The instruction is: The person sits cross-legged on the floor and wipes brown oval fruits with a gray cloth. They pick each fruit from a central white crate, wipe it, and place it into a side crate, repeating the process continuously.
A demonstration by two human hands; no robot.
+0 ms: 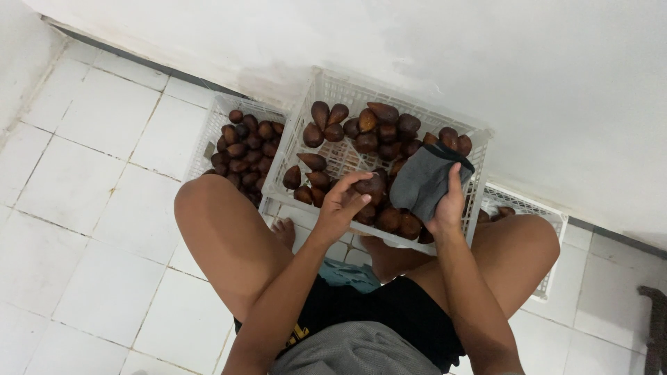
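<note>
We look down past two bare knees at a white plastic crate set on the white tiled floor, close against a white wall. Dark brown, pointed, scaly fruits lie scattered across its slatted bottom, thicker along the far and near sides.

The left hand reaches into the near part of this crate and curls its fingers and thumb around one brown fruit, which sits at the fingertips just above the others. The right hand is closed on a grey cloth with a dark hem, thumb pressed against its outer face; the cloth hangs over the crate's near right corner, just beside the held fruit.

To the left, partly under the middle crate, a second crate is packed with the same brown fruits. To the right, a third crate shows behind the right knee, with a couple of fruits visible at its edge. A patch of teal fabric lies on the floor between the legs.
</note>
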